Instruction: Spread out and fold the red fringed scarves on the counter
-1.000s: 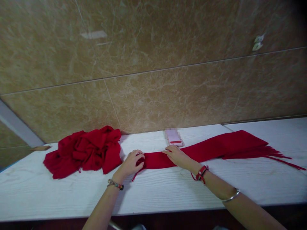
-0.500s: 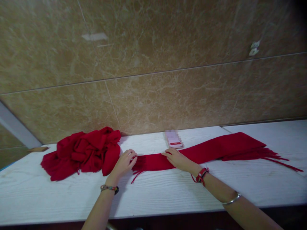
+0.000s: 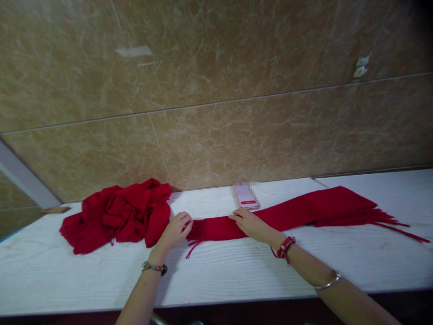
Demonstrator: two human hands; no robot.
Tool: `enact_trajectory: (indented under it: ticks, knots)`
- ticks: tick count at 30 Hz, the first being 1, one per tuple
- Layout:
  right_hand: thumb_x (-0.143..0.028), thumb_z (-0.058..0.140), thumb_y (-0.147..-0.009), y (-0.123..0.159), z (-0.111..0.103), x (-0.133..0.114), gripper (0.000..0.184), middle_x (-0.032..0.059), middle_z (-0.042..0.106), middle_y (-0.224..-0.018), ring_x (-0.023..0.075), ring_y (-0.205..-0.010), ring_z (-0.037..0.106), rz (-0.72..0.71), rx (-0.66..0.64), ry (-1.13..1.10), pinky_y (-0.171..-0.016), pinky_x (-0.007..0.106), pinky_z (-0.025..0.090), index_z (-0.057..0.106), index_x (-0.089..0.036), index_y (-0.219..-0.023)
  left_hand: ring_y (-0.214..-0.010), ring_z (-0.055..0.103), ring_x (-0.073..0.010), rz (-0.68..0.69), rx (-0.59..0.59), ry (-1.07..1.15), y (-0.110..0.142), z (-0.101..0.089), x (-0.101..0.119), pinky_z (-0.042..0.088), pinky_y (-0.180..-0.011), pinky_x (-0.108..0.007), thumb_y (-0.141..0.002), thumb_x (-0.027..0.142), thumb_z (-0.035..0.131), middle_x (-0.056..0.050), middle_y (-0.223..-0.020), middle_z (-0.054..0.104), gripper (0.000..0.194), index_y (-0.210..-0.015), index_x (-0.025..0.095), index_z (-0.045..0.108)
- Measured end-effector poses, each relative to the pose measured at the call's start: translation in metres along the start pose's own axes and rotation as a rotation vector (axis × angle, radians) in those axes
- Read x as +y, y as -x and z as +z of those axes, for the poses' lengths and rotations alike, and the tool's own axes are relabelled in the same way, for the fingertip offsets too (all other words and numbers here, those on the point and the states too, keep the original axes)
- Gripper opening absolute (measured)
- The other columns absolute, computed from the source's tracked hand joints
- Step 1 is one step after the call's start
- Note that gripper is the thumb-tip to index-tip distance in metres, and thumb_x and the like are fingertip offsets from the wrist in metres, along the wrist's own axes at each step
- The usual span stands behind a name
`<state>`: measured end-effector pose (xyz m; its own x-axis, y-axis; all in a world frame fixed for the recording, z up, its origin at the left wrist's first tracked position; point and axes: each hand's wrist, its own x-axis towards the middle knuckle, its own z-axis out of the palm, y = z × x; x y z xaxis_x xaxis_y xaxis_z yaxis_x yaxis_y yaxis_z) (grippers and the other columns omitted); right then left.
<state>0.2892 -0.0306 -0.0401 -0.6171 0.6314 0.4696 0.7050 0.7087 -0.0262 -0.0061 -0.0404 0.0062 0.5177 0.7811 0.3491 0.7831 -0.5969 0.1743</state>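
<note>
A long red scarf lies stretched across the white tabletop, folded lengthwise, with fringe at both ends. My left hand is at its left end, fingers curled and pinching the fringe. My right hand rests flat on the scarf a little to the right, fingers stretched out over the cloth. Part of the scarf is hidden under this hand. To the left of my left hand sits a crumpled heap of red cloth, apart from the scarf's fringe.
A phone with a lit screen lies behind the scarf, close to the wall. The brown marbled wall rises along the back edge of the white table. A small brown flat piece is at the far left.
</note>
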Motion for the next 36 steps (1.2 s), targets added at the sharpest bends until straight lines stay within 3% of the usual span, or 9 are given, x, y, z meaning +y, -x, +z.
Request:
enact_trajectory:
  ticks: [4,7,14,18,21,27,29,33,36]
  knots:
    - [-0.009,0.042,-0.082,-0.001,-0.003,-0.002,0.031,0.0113,0.055,-0.097,0.0187,-0.094,0.047,-0.005,-0.001,-0.001,-0.087,0.033,0.040,0.055,-0.012,-0.110,-0.087,0.048,-0.0152,0.185,-0.160,0.165,-0.004,0.000,0.034,0.038,-0.080,-0.027,-0.075,0.015,0.043,-0.003,-0.090,0.055,0.016,-0.083,0.020,0.056]
    - [-0.009,0.042,-0.082,-0.002,-0.005,-0.001,0.031,0.0117,0.055,-0.096,0.0188,-0.094,0.047,-0.003,-0.016,-0.004,-0.087,0.033,0.040,0.054,-0.012,-0.110,-0.081,0.049,-0.0152,0.217,-0.281,0.120,-0.002,-0.001,0.035,0.038,-0.077,-0.027,-0.075,0.018,0.046,-0.001,-0.082,0.056,0.012,-0.079,0.020,0.057]
    - [-0.010,0.041,-0.083,-0.001,-0.004,0.000,0.032,0.0111,0.055,-0.095,0.0188,-0.092,0.048,-0.001,-0.046,-0.004,-0.086,0.034,0.041,0.053,-0.012,-0.113,-0.063,0.047,-0.0133,-0.043,-0.272,0.085,0.006,-0.011,-0.009,0.037,-0.063,-0.026,-0.087,0.033,0.029,0.000,-0.063,0.052,0.039,-0.060,0.017,0.052]
    - [-0.008,0.041,-0.082,-0.002,-0.005,-0.001,0.033,0.0121,0.055,-0.096,0.0194,-0.093,0.048,0.019,-0.062,-0.026,-0.086,0.034,0.041,0.054,-0.011,-0.112,-0.075,0.048,-0.0138,0.035,-0.175,0.142,0.001,-0.012,0.014,0.038,-0.072,-0.025,-0.087,0.030,0.030,-0.002,-0.074,0.054,0.033,-0.069,0.017,0.055]
    - [-0.008,0.041,-0.082,-0.001,-0.004,-0.001,0.034,0.0120,0.055,-0.096,0.0196,-0.094,0.048,0.028,-0.065,-0.037,-0.087,0.034,0.041,0.054,-0.010,-0.113,-0.082,0.048,-0.0136,0.178,-0.258,0.166,-0.003,-0.006,0.029,0.037,-0.078,-0.024,-0.083,0.026,0.039,-0.002,-0.084,0.055,0.020,-0.078,0.018,0.057]
    - [-0.011,0.039,-0.083,0.000,-0.001,0.001,0.033,0.0108,0.055,-0.096,0.0187,-0.092,0.049,0.017,-0.052,-0.019,-0.087,0.035,0.041,0.053,-0.013,-0.113,-0.060,0.045,-0.0102,0.028,-0.382,0.107,0.010,-0.015,-0.012,0.036,-0.060,-0.022,-0.082,0.027,0.038,0.002,-0.061,0.050,0.033,-0.053,0.017,0.052]
    - [-0.010,0.040,-0.083,-0.001,-0.003,0.000,0.033,0.0109,0.055,-0.096,0.0185,-0.092,0.049,0.016,-0.051,-0.017,-0.087,0.035,0.041,0.053,-0.013,-0.113,-0.056,0.044,-0.0097,-0.047,-0.346,0.107,0.013,-0.024,-0.021,0.034,-0.056,-0.021,-0.081,0.030,0.038,0.002,-0.058,0.048,0.036,-0.050,0.016,0.050]
    - [-0.010,0.040,-0.083,-0.001,-0.005,-0.002,0.032,0.0113,0.056,-0.095,0.0188,-0.093,0.049,0.022,-0.054,-0.003,-0.087,0.034,0.041,0.054,-0.012,-0.112,-0.071,0.049,-0.0125,0.022,-0.205,0.230,0.008,-0.028,0.005,0.038,-0.068,-0.024,-0.081,0.028,0.039,-0.002,-0.075,0.054,0.027,-0.062,0.017,0.056]
    - [-0.011,0.040,-0.084,-0.001,-0.004,-0.002,0.032,0.0117,0.055,-0.096,0.0187,-0.092,0.049,0.011,-0.056,0.011,-0.086,0.034,0.041,0.054,-0.012,-0.112,-0.084,0.049,-0.0144,0.172,-0.271,0.268,0.002,-0.016,0.030,0.037,-0.079,-0.026,-0.075,0.022,0.046,-0.003,-0.089,0.055,0.013,-0.077,0.020,0.059]
